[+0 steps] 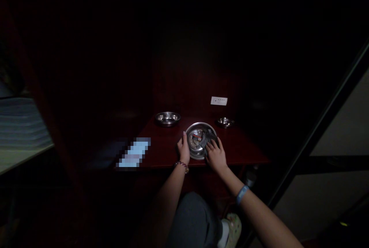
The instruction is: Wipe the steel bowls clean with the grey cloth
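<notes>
A round stainless steel bowl [196, 156] is tilted toward me above the front of a dark red table [161, 152]. My left hand [183, 149] grips its left rim, thumb on the near side. Inside the bowl, at the right, my right hand [216, 156] presses a dark grey cloth [210, 137] against the metal. A small reddish patch shows on the bowl's shiny bottom; I cannot tell whether it is a label or a reflection. Part of the cloth is hidden under my fingers.
Another steel bowl [167, 119] stands at the back left of the table, and a smaller steel dish [225, 122] at the back right. A white socket plate [219, 101] is on the back wall. A bright blurred-out rectangle [134, 154] lies at the left. Surroundings are very dark.
</notes>
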`<state>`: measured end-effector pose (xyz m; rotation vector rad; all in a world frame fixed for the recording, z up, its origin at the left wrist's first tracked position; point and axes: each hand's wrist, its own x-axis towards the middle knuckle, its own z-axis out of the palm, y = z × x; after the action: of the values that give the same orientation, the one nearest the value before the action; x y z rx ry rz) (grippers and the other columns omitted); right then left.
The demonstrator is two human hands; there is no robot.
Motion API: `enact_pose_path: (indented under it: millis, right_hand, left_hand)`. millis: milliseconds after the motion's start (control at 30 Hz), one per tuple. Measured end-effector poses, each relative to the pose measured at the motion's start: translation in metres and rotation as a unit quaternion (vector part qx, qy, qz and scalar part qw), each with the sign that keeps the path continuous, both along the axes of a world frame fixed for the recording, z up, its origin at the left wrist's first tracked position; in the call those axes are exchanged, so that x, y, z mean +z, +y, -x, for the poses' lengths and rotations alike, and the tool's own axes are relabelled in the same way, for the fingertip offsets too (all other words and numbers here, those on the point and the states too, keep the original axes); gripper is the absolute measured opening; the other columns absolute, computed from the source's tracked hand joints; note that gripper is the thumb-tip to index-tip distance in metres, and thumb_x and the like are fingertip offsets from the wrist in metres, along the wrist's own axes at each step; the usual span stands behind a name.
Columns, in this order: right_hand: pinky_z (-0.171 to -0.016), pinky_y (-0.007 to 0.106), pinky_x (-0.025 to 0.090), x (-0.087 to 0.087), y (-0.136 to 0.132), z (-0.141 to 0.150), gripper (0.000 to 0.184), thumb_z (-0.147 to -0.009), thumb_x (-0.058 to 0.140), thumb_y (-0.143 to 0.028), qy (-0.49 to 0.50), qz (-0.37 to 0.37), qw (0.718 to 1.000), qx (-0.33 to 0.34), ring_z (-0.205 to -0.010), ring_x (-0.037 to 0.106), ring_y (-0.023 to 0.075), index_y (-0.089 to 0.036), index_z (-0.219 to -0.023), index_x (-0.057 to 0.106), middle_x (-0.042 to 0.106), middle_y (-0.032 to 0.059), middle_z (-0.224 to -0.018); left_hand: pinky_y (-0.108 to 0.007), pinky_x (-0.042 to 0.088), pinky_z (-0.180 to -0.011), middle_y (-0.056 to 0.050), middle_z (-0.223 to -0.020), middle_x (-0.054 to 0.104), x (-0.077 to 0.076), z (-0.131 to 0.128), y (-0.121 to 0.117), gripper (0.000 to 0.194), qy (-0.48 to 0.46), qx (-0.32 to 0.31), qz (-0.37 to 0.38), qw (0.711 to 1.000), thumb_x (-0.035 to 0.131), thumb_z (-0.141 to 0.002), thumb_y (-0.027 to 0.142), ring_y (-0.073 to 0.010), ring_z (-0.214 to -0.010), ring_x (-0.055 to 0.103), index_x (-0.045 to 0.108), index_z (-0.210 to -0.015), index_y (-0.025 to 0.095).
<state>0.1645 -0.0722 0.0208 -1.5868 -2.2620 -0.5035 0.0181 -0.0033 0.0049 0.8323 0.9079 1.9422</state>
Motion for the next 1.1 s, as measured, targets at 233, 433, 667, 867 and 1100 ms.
enact_pose_path:
  millis: [233, 433, 667, 867, 1100]
  right_hand:
    - [-0.128, 0.049, 0.014, -0.015, -0.001, 0.013, 0.051, -0.095, 0.049, -0.028, 0.011, -0.004, 1.0, -0.021, -0.146, 0.042, 0.0315, -0.008, -0.141, 0.057, 0.059, 0.0162, -0.146]
    - [-0.125, 0.045, 0.024, -0.021, -0.007, 0.028, 0.052, -0.099, 0.044, -0.046, 0.064, 0.038, 0.997, 0.023, -0.137, 0.053, 0.0291, -0.014, -0.136, 0.063, 0.067, 0.0123, -0.138]
    - [-0.12, 0.044, 0.032, -0.021, 0.001, 0.044, 0.056, -0.091, 0.057, -0.034, 0.114, 0.091, 0.986, 0.084, -0.136, 0.054, 0.0292, -0.016, -0.144, 0.054, 0.064, 0.0125, -0.142]
    - [-0.11, 0.047, 0.041, -0.009, 0.009, 0.056, 0.048, -0.089, 0.064, -0.026, 0.085, 0.062, 0.993, 0.059, -0.124, 0.059, 0.0318, -0.017, -0.136, 0.059, 0.07, 0.0163, -0.129]
    - [-0.105, 0.047, 0.045, -0.007, 0.013, 0.055, 0.042, -0.098, 0.042, -0.014, 0.043, 0.008, 0.997, 0.064, -0.118, 0.061, 0.0283, -0.022, -0.134, 0.063, 0.073, 0.0117, -0.122]
  left_hand:
    - [-0.032, 0.053, -0.078, -0.012, -0.093, 0.074, 0.001, 0.0, -0.002, 0.063, -0.018, -0.016, 0.005, 1.0, 0.061, -0.08, 0.071, -0.0209, -0.084, 0.067, 0.074, -0.093, 0.012]
    - [-0.037, 0.055, -0.09, -0.013, -0.105, 0.074, -0.001, 0.001, 0.002, 0.055, -0.056, -0.045, 0.018, 0.997, 0.059, -0.085, 0.066, -0.0245, -0.097, 0.07, 0.073, -0.1, 0.015]
    - [-0.038, 0.055, -0.093, -0.014, -0.112, 0.073, -0.004, 0.005, 0.005, 0.059, -0.115, -0.056, 0.034, 0.991, 0.059, -0.086, 0.068, -0.0232, -0.1, 0.071, 0.07, -0.111, 0.016]
    - [-0.038, 0.055, -0.095, -0.014, -0.114, 0.074, -0.004, 0.007, 0.008, 0.063, -0.153, -0.089, 0.036, 0.984, 0.054, -0.087, 0.072, -0.0242, -0.106, 0.071, 0.07, -0.111, 0.016]
    - [-0.039, 0.056, -0.094, -0.013, -0.113, 0.074, -0.009, 0.006, 0.01, 0.062, -0.142, -0.068, 0.038, 0.987, 0.05, -0.089, 0.072, -0.0257, -0.111, 0.069, 0.071, -0.112, 0.018]
